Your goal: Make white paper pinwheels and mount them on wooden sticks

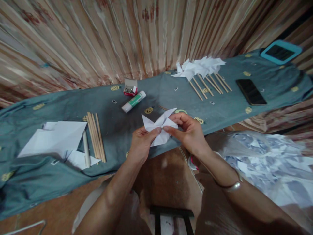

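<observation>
A white folded paper pinwheel is held above the front edge of the table, between both hands. My left hand grips it from below with the thumb pressed at its centre. My right hand pinches the centre from the right, fingers curled. A small shiny point, perhaps a pin, shows at the centre where the fingertips meet. A silver bangle is on my right wrist.
A blue-grey cloth covers the table. On it lie white paper sheets, wooden sticks, a glue stick, a small box of pins, finished pinwheels on sticks and a black phone. A bag of paper scraps sits at right.
</observation>
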